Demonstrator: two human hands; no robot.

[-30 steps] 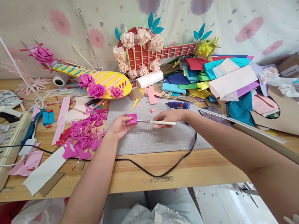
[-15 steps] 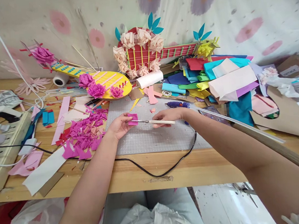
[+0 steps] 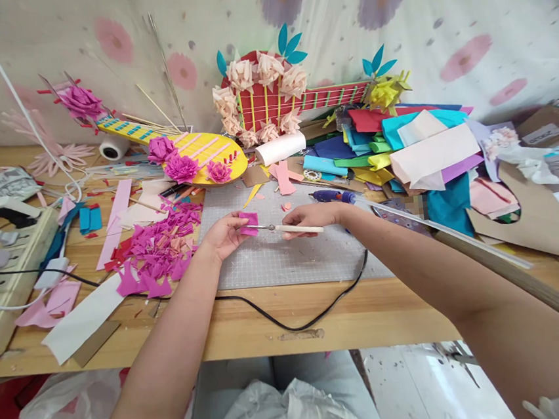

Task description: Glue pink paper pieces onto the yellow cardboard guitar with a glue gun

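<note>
**Pink scrap and cutter over the mat**

Head view: my left hand [image 3: 223,236] is pinched around a small magenta paper piece [image 3: 248,224], thumb and fingertips closed on it, holding it just above the grey cutting mat [image 3: 284,262]. My right hand [image 3: 312,218] is clenched around the pale handle of a craft knife [image 3: 288,228], which lies nearly level, its metal tip pointing left and touching the right edge of the paper piece. Both hands sit over the far half of the mat, near the middle of the wooden table [image 3: 368,313].

Left of the mat lies a heap of magenta paper scraps [image 3: 162,247]. Just beyond my right hand rests a blue glue gun [image 3: 333,196], and a black cord [image 3: 290,320] loops across the near edge of the table. Farther off, a yellow paper guitar [image 3: 205,152] lies left of centre, a red paper guitar [image 3: 269,98] leans against the wall, and a stack of coloured paper sheets [image 3: 416,143] fills the right.
</note>
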